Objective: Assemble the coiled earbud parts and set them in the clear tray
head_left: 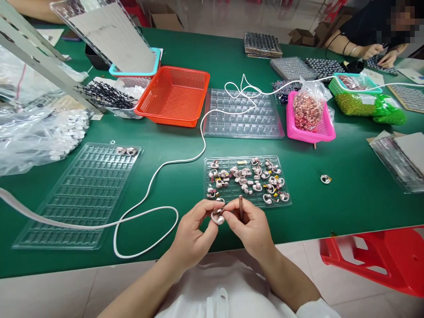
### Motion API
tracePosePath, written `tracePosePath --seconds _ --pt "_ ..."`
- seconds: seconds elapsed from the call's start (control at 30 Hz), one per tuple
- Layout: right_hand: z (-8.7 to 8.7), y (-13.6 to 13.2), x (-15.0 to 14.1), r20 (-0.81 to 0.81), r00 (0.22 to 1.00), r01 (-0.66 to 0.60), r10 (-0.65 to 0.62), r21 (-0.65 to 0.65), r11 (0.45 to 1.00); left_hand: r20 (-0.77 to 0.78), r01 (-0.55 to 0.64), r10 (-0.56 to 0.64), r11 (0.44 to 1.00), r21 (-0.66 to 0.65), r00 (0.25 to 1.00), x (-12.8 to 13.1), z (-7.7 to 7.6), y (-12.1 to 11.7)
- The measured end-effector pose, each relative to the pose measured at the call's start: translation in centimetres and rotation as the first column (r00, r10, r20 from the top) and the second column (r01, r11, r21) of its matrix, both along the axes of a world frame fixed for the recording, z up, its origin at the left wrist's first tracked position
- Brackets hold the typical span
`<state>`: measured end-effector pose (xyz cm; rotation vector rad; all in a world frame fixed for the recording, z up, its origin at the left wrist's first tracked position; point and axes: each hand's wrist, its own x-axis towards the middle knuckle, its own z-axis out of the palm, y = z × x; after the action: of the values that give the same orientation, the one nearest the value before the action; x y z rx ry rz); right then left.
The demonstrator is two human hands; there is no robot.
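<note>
My left hand pinches a small white ear-clip earbud between thumb and fingertips, just over the table's near edge. At the earbud's right side, the thumb and index finger of my right hand close on its dark inner part. Brown tweezers stand upright, tucked between the fingers of that same hand. Just beyond both hands lies a clear plastic tray of similar earbuds and small loose shell pieces, some with yellow and red bits. My fingers hide part of the earbud and the tray's near edge.
A white cable loops across the green table. Left lies a compartment tray; behind stand a red basket, another clear tray and a pink basket. One earbud lies apart at right. Another person's hands work far right.
</note>
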<state>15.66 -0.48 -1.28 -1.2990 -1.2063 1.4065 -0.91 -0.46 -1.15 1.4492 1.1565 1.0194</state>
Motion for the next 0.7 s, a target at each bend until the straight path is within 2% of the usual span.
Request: tracePosePath --seconds 0.23,0.43,0.6,0.7 --pt "-0.03 0.31 -0.18 -0.163 0.986 0.01 -0.026 -0.101 0.995 0.1 -0.009 0.014 0.998 -0.057 0.995 0.04 0.72 0.35" --pt "-0.29 0.65 -0.39 -0.342 0.939 -0.022 -0.045 -0.189 0.982 0.154 0.009 0.006 0.995 -0.099 0.988 0.0 0.69 0.15" --pt "-0.79 0.7 -0.49 -0.394 0.917 -0.03 -0.061 -0.22 0.975 0.127 0.014 -0.002 0.996 -0.089 0.992 -0.1 0.43 0.05" --pt "-0.72 0.59 -0.49 -0.362 0.93 -0.013 -0.059 -0.194 0.981 0.076 -0.011 0.017 0.997 -0.081 0.997 -0.16 0.46 0.1"
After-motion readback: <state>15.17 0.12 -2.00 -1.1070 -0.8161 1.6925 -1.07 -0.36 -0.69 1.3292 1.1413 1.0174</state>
